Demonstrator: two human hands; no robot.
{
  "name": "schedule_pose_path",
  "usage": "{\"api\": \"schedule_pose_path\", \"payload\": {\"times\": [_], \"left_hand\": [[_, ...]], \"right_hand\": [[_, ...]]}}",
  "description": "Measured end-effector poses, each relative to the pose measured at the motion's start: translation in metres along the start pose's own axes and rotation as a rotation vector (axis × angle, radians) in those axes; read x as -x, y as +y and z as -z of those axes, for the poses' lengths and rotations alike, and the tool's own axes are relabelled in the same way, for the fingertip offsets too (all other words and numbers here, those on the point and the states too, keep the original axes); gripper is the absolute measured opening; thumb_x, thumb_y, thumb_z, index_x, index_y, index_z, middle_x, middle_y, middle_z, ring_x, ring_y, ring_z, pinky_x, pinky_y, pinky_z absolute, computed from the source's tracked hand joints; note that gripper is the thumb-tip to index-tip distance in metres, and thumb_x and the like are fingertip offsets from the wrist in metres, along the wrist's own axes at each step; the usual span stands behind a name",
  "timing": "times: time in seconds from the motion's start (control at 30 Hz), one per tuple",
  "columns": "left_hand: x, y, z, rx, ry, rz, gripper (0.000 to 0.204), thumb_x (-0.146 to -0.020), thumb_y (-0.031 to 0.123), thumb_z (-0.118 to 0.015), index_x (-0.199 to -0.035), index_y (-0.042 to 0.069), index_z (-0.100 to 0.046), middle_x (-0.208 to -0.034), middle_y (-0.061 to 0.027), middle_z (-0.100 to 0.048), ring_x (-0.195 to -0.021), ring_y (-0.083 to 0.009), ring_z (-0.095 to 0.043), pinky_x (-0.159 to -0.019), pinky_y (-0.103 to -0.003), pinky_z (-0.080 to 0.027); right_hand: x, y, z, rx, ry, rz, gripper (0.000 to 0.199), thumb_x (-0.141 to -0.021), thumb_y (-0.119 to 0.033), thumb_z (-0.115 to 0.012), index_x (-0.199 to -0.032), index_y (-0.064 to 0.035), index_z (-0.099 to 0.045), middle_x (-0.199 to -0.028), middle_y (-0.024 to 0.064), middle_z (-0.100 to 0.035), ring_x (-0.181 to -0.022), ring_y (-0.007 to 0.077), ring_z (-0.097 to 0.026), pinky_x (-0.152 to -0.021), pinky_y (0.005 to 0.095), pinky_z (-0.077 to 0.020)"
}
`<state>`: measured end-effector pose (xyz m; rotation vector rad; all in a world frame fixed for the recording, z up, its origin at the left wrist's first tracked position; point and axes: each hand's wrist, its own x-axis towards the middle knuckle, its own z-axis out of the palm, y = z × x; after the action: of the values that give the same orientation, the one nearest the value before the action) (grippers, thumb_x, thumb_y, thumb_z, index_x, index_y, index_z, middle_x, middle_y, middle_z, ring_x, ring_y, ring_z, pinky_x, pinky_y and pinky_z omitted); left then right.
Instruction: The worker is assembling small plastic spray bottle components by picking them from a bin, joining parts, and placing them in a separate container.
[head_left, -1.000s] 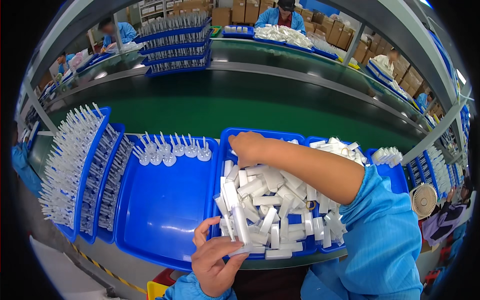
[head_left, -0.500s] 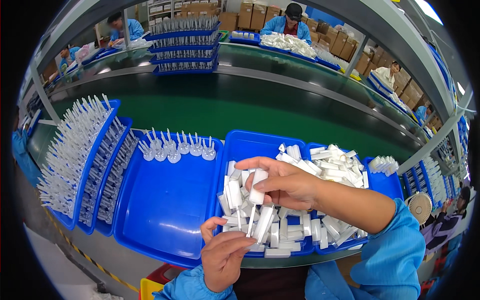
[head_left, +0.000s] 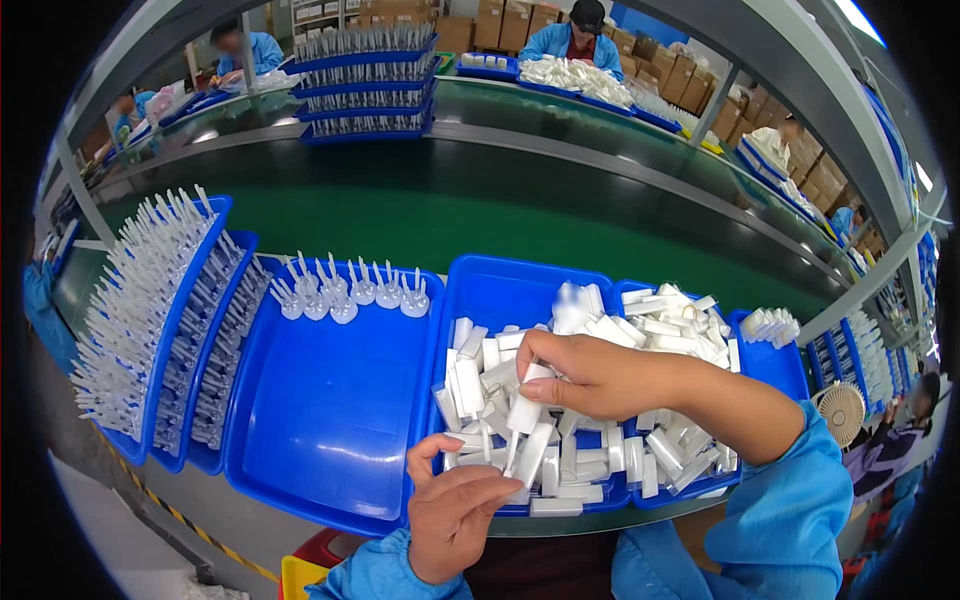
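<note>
R hand (head_left: 590, 375) has its thumb & fingertips pinched tight on a white rectangular block (head_left: 530, 402), held over the middle tray, just above & slightly right of the L fingertips. L hand (head_left: 450, 520): thumb & index brought together at the lower end of a thin white stem (head_left: 513, 456), w/ another finger raised & loosely curled to the left of that pinch. Stem runs up from the L fingertips to the block's lower end (base mostly hidden by the fingers, so can't tell its shape).

Just changed: approx. 1 s ago R hand was well apart, at the far left of the same tray; half a sec ago it had the block higher above the L fingers. Now the block is lower & a bit further right, w/ less bare stem showing. For the work in hand, that prob. means block & stem have drawn nearer each other; can't tell how firmly they fit, if at all.

Under & around both sets of fingers: loose white & clear plastic pcs (head_left: 585, 465), heaped in the middle blue tray (head_left: 505, 285). More are heaped right of the R fingers, in the next tray over. Left of the L fingers: blue tray (head_left: 320, 430) w/ a short band of upright stemmed pcs (head_left: 340, 300) along its far edge only, so judged barely begun. Further left, tilted stacked trays (head_left: 165, 400) dense w/ similar stems. Beyond all the fingers, green belt (head_left: 450, 215).
</note>
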<state>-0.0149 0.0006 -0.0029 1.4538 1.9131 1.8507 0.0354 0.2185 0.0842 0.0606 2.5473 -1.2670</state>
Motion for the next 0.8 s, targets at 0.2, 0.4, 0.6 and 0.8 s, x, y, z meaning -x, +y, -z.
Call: {"api": "schedule_pose_path", "payload": {"times": [0.2, 0.4, 0.6, 0.8], "left_hand": [[-0.002, 0.004, 0.006, -0.093, -0.101, -0.316, 0.022, -0.071, 0.000, -0.067, -0.090, 0.010, -0.061, -0.099, -0.0183, -0.051, -0.087, -0.0265, -0.051, -0.081, -0.042, -0.037], [0.010, 0.004, -0.009, 0.145, 0.198, -0.080, 0.020, -0.071, 0.011, -0.071, -0.087, 0.010, -0.058, -0.103, -0.0158, -0.053, -0.100, -0.0323, -0.046, -0.090, -0.044, -0.032], [0.010, -0.001, 0.008, 0.005, 0.047, 0.018, 0.021, -0.074, 0.011, -0.067, -0.090, 0.007, -0.054, -0.105, -0.0148, -0.053, -0.108, -0.0355, -0.042, -0.094, -0.047, -0.029], [0.012, 0.000, 0.001, 0.364, 0.215, 0.260, 0.013, -0.082, 0.005, -0.059, -0.092, 0.002, -0.051, -0.122, -0.0260, -0.043, -0.118, -0.0351, -0.039, -0.098, -0.046, -0.028]], "right_hand": [[0.011, 0.013, -0.017, -0.126, 0.041, 0.015, 0.024, -0.094, -0.030, -0.041, -0.099, -0.0063, -0.044, -0.080, 0.0150, -0.058, -0.074, 0.0249, -0.056, -0.064, 0.0356, -0.0420], [0.022, -0.012, -0.038, -0.150, -0.046, 0.074, 0.022, -0.093, -0.029, -0.043, -0.098, -0.0077, -0.044, -0.084, 0.0123, -0.053, -0.080, 0.0258, -0.052, -0.073, 0.0365, -0.0375], [-0.004, -0.003, -0.024, -0.008, -0.215, 0.256, 0.028, -0.093, -0.032, -0.041, -0.108, -0.0090, -0.044, -0.103, 0.0129, -0.048, -0.103, 0.0250, -0.045, -0.091, 0.0361, -0.0294], [-0.076, 0.051, 0.007, 0.587, 0.055, 0.329, 0.047, -0.074, -0.013, -0.061, -0.119, -0.0060, -0.048, -0.117, 0.0133, -0.046, -0.111, 0.0279, -0.045, -0.093, 0.0376, -0.0384]]}}
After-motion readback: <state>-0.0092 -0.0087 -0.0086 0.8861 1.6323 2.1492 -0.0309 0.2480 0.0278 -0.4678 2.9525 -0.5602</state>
